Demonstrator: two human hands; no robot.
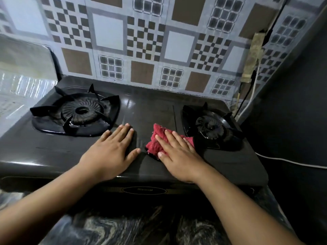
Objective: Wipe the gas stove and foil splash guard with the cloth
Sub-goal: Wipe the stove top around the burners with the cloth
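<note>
Hands lie flat on the top of a black gas stove (pixel 152 106), between its two burners. The left hand (pixel 113 149) is open, palm down, fingers together, and it touches the bare stove top. It holds nothing. The right hand (pixel 178 154) is open too. It presses flat on a red cloth (pixel 157 137), and its fingers are not curled around the cloth, so the grip is loose and wide. The cloth is crumpled and sits on the stove top just beside the right burner (pixel 210 126). Part of it sticks out past the fingertips and the thumb. The two hands are near each other but do not touch.

The left burner (pixel 79 110) is bigger and has a black pot stand with pointed arms. A shiny foil splash guard (pixel 24 68) stands at the left side of the stove. It looks blurry there, so its edge is hard to make out. A checked wall (pixel 145 41) rises behind the stove. A white cord (pixel 290 160) runs along the right. The stove sits on a dark marbled table (pixel 123 227).
</note>
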